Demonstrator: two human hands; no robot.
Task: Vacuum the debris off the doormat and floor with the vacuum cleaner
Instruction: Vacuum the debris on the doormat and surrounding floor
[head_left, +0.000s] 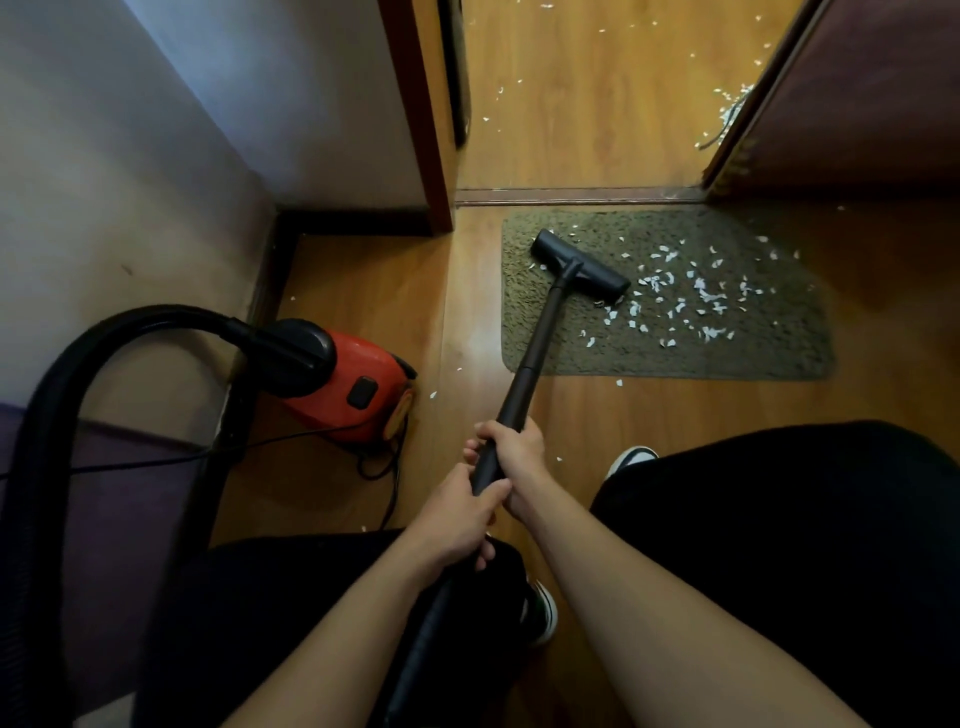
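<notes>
Left hand (457, 512): I had it wrapped around the lower end of the black wand (545, 322), fingers curled under the tube and thumb on top, nearest my body.
Right hand (517, 457): closed around the same wand just ahead of my left hand, the two touching, its fingers curling round the tube's far side.
Wand: it ran forward and slightly right from my hands, sloping down to the floor head (579, 267).
Floor head: it sat flat on the doormat (769, 358), well ahead of both hands, on the mat's left half and angled across it.
Doormat: an olive pile mat that lay ahead and to the right of my hands, against the door threshold (576, 196).
Debris (701, 299): small white scraps lay thickest on the mat to the right of the floor head; a few lay on the wooden floor (649, 405) between the mat and my hands, and more were scattered beyond the threshold.
Vacuum cleaner body (363, 364): the red canister stood on the floor to the left of my hands, near the wall corner.
Hose (47, 441): the black ribbed hose arched from the canister's top far out to my left and down out of view.
Shoes: one toe (631, 458) showed just right of my hands, the other (543, 613) below them.
</notes>
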